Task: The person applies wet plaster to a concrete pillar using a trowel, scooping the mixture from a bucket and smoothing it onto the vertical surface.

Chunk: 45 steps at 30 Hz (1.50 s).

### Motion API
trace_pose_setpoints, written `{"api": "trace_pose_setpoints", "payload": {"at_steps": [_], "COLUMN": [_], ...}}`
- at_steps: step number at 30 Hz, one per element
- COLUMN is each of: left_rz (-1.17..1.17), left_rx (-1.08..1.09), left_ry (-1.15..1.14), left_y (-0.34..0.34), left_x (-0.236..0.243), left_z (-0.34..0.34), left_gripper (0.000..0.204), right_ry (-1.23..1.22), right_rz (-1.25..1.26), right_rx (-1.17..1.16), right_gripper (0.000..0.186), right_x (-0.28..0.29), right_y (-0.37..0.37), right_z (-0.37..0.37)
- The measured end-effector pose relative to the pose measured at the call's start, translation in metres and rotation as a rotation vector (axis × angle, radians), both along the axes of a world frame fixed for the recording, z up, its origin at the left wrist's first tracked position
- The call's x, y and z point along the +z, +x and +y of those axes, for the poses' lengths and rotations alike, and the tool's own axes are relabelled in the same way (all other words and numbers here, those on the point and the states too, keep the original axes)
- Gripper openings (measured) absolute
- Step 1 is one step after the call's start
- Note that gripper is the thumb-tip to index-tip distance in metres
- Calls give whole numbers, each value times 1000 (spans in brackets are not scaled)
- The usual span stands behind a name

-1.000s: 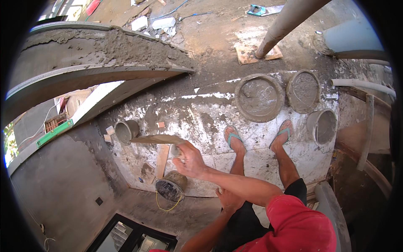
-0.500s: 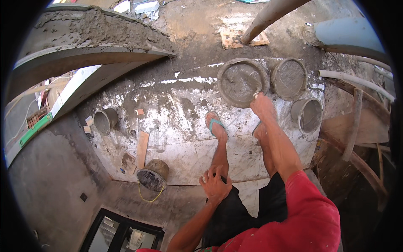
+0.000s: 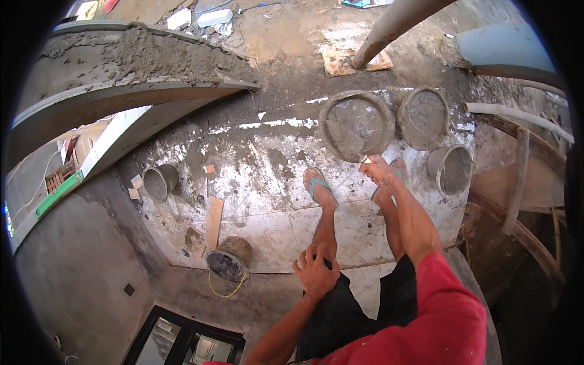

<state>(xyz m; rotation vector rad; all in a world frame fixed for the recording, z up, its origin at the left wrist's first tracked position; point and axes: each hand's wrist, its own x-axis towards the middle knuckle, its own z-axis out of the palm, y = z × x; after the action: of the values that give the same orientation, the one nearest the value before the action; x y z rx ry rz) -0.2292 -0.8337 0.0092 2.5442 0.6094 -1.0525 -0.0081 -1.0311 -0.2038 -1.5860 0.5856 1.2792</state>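
My right hand (image 3: 378, 170) is closed round the pale handle of a trowel (image 3: 366, 160). Its blade end reaches into the near side of a wide round tub (image 3: 388, 137) of wet grey mortar (image 3: 365, 115), where a heaped lump of mortar hides the blade. Spread fingers show on my left hand (image 3: 317, 275), which rests on my left knee beside the hem of the black shorts and holds nothing. Right of the tub stands a second, smaller round tub (image 3: 424, 118) with mortar in it. A grey bucket (image 3: 451, 170) sits nearer to me on that side.
At left stand a small bucket (image 3: 160, 181) and a tipped bucket (image 3: 230, 258) with a yellow handle, near a wooden strip (image 3: 213, 222). A mortar-covered ledge (image 3: 140, 58) juts in at upper left. A pole (image 3: 395, 30) stands beyond the tubs; timber pieces (image 3: 516, 182) lie at right.
My right hand has drawn the trowel back toward me, to the tub's near edge. A lump of mortar now lies heaped there. The left hand stays on the knee.
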Motion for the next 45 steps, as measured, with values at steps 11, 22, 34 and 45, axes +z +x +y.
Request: {"api": "trace_pose_setpoints", "payload": {"at_steps": [11, 22, 34, 45], "left_rz": [114, 322, 34, 83], "left_rx": [-7, -191, 14, 35], "left_ry": [-50, 37, -28, -15], "left_y": [7, -1, 23, 5], "left_x": [-3, -8, -3, -5], "left_z": [11, 13, 7, 9], "left_gripper": [58, 59, 51, 51], "right_ry": [-64, 292, -524, -394], "right_rz": [-717, -888, -502, -225], "right_rx": [-573, -504, 244, 450], "right_gripper": [30, 25, 29, 31], "right_x": [46, 109, 88, -41], "right_y": [62, 33, -22, 33], "right_z": [125, 367, 43, 26]}}
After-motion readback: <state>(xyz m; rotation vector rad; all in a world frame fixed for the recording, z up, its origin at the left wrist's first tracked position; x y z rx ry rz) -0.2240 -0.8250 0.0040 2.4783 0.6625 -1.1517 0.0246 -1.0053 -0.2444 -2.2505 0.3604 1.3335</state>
